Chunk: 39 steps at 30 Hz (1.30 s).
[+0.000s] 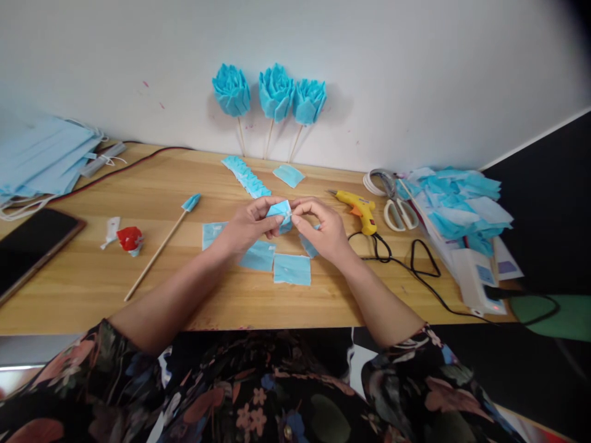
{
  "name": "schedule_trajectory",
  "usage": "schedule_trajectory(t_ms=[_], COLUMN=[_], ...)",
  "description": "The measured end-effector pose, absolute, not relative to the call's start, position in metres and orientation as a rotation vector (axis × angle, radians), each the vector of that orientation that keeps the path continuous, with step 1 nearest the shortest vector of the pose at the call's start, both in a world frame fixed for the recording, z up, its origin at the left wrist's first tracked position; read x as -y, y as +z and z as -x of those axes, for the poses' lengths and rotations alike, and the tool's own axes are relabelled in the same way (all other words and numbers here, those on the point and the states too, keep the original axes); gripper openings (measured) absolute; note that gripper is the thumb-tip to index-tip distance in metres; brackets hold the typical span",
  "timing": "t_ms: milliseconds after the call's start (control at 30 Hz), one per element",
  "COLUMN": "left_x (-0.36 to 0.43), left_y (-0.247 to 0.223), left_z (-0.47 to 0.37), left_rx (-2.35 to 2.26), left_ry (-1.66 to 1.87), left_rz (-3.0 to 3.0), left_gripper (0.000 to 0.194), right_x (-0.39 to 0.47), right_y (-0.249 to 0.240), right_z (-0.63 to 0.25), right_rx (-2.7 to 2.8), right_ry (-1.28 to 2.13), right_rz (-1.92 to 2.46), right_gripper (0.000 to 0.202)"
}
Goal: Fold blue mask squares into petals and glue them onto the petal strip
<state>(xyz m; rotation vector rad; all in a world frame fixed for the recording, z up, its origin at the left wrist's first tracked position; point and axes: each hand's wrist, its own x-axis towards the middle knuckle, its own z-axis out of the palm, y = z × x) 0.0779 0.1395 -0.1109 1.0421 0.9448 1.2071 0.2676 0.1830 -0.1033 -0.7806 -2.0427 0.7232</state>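
Between both hands is a small folded piece of blue mask fabric (279, 210), held above the table. My left hand (252, 224) pinches it from the left with thumb and fingers. My right hand (323, 227) pinches its right edge with thumb and forefinger. Under and around the hands lie flat blue fabric pieces (292, 269), some partly covered by my hands. Beyond them lie a row of folded blue petals (246, 176) and a single blue piece (289, 175). To the left rests a wooden stick (157, 261) with a blue bud at its tip.
Three blue fabric flowers (276, 92) on sticks lean against the wall. A yellow glue gun (362, 212), scissors (401, 212), a tape roll (376, 181), blue scraps (462, 197) and a power strip (475, 280) are right; masks (44, 157), a phone (34, 249) and a red wrapper (130, 239) left.
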Motion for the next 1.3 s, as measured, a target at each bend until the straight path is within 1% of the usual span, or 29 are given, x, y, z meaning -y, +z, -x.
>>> schedule_trajectory(t_ms=[533,767,1000,1200,1300], left_x=[-0.1392,-0.1374,-0.1360,-0.1376,-0.1377], left_y=[-0.1093,-0.1037,-0.1023,-0.1055,-0.1058], left_z=[-0.0814,-0.0829,-0.0836,-0.0806,-0.0814], left_rx=[-1.090,-1.115,-1.134,-1.134,-1.154], left_ry=[1.218,1.171,1.161,1.151,1.190], left_rz=[-1.132,-1.142,-1.180,-1.256,-1.315], left_gripper=[0.029,0.033,0.032,0.033,0.039], right_x=[-0.1831,-0.1817,-0.1806,-0.1808,-0.1806], right_y=[-0.1051,-0.1038,-0.1057,-0.1070,-0.1064], right_z=[-0.2669,-0.2654,-0.2641,-0.2640,-0.2643], right_rx=[1.979,1.950,1.908,1.890,1.882], right_ry=[0.762,0.820,0.871,0.885,0.869], right_rz=[0.799,0.836,0.892,0.881,0.887], right_gripper=[0.007,0.007,0.004,0.007,0.007])
